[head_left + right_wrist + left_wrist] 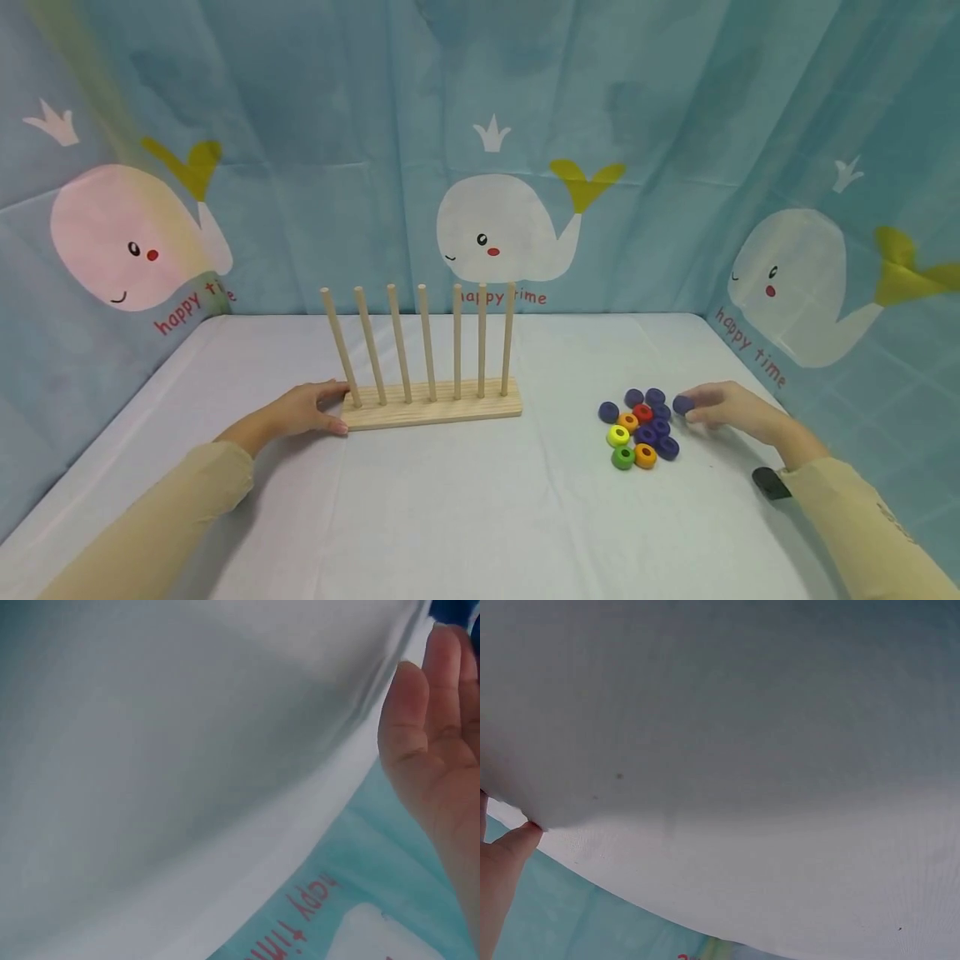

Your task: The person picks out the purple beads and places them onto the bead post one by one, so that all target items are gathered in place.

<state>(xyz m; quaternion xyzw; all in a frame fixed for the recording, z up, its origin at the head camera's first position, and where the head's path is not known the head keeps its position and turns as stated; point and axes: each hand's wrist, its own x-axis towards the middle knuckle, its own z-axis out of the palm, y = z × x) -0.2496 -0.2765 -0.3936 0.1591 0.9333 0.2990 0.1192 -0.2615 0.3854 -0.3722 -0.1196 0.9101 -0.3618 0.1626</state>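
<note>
A wooden peg rack [438, 408] with several upright pegs stands left of the table's middle. My left hand [303, 409] grips the left end of its base, thumb at the front corner and fingers at the back one. On the right lies a cluster of rings: purple rings [647, 435], a red ring [642, 413], orange rings [645, 456], a yellow ring [618, 436] and a green ring [623, 457]. At the right side of this cluster my right hand [727, 408] pinches a purple ring [683, 405] between thumb and fingers. The pegs carry no rings.
A white cloth [450, 517] covers the table. Blue curtains [337, 192] with printed whales enclose the back and both sides. A dark object [769, 483] shows beside the right sleeve; its kind cannot be told.
</note>
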